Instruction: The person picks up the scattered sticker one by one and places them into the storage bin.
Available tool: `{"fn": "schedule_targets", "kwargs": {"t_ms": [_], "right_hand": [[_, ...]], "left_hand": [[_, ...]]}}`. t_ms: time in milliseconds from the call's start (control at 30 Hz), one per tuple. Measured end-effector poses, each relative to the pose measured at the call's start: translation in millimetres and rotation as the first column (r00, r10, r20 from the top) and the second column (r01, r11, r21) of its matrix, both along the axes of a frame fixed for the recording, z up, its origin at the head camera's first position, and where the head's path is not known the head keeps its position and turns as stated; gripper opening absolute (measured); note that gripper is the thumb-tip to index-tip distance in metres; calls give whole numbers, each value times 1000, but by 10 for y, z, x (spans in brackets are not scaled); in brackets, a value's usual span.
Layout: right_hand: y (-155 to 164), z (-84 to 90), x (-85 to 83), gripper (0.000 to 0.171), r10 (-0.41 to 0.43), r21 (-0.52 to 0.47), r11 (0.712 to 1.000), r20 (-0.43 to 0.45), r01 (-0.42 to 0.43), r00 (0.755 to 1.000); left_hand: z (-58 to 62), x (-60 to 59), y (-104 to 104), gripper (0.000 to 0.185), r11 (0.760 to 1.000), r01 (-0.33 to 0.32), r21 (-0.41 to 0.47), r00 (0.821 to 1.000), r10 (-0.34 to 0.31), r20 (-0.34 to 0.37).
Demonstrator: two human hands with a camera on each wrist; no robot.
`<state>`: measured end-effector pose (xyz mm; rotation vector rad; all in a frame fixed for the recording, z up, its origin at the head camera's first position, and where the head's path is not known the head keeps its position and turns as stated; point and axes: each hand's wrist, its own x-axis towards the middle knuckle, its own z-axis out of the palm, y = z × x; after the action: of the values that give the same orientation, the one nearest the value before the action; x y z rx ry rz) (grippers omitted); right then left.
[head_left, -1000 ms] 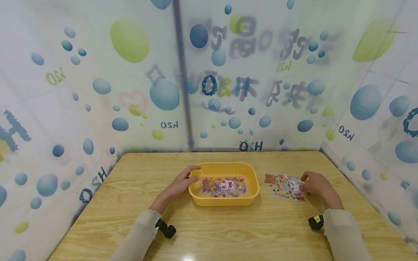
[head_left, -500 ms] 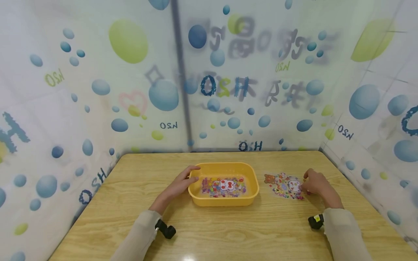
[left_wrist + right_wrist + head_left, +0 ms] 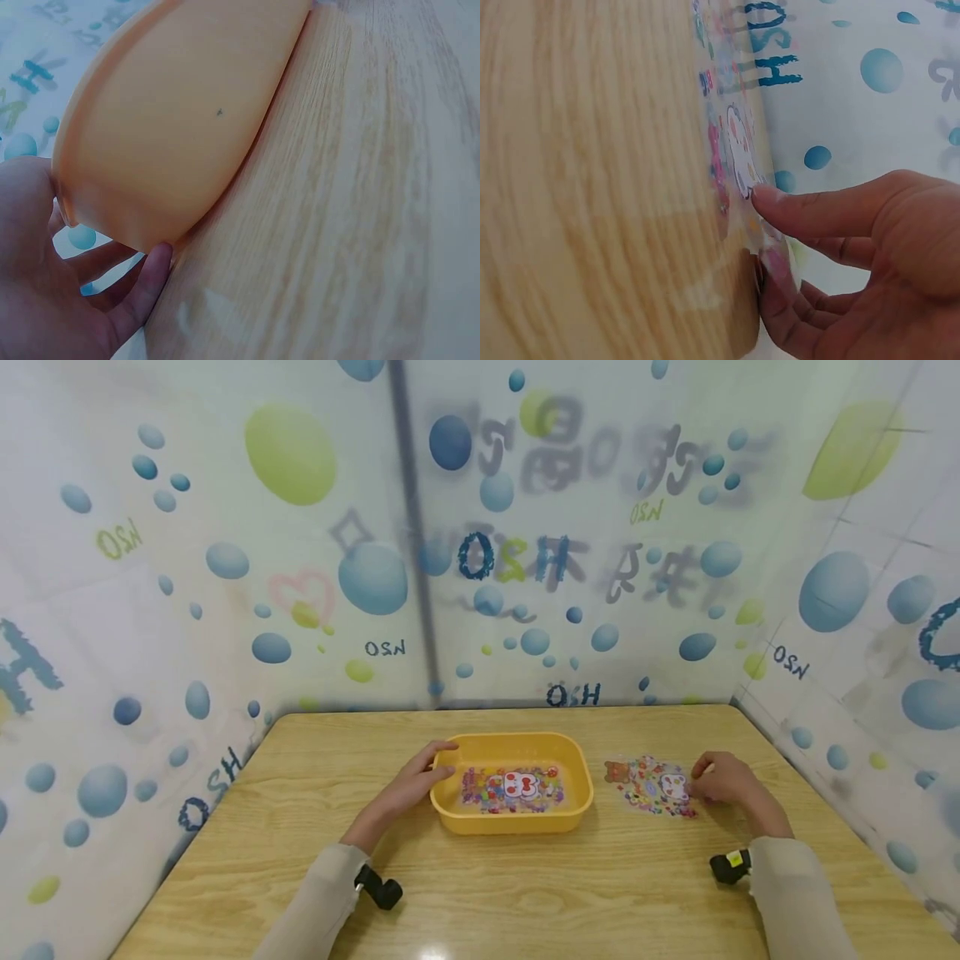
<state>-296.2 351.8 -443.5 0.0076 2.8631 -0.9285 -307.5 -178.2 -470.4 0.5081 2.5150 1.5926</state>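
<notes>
In the head view, a yellow plastic basin (image 3: 512, 824) stands upright on the table. My left hand (image 3: 408, 783) holds its left end, and in the left wrist view the thumb is at the rim while other fingers (image 3: 154, 274) touch the outer wall low down. Right of the basin lies a clear plastic sheet with colourful cartoon prints (image 3: 651, 787), a brown bear and a white bunny among them. My right hand (image 3: 731, 781) pinches its right edge. The right wrist view shows the thumb (image 3: 784, 206) on top and fingers under the sheet's bent corner.
Flat in the basin is a similar cartoon-printed clear piece (image 3: 513, 789) with a white character and red bow. The wood-grain table (image 3: 495, 893) meets patterned curtain walls (image 3: 480, 677) at the back and both sides.
The bright glare line across the sheet near my right hand has gone. My right fingers have shifted slightly at its edge. My left hand stays on the basin.
</notes>
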Motion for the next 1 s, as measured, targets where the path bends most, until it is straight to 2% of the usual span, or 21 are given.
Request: {"fn": "schedule_targets", "kwargs": {"t_ms": [267, 633, 733, 1000], "right_hand": [[57, -54, -25, 35, -34, -173, 984, 9, 35, 999], [88, 73, -3, 35, -26, -211, 977, 43, 35, 999], [87, 95, 1, 36, -19, -237, 971, 34, 26, 999], [84, 106, -3, 37, -64, -308, 949, 5, 62, 998]], "left_hand": [[1, 1, -6, 45, 1000, 9, 0, 1000, -9, 1], [17, 1, -2, 45, 1000, 7, -7, 1000, -7, 0], [19, 2, 0, 45, 1000, 7, -1, 1000, -7, 3], [19, 3, 4, 45, 1000, 4, -4, 1000, -4, 1]]}}
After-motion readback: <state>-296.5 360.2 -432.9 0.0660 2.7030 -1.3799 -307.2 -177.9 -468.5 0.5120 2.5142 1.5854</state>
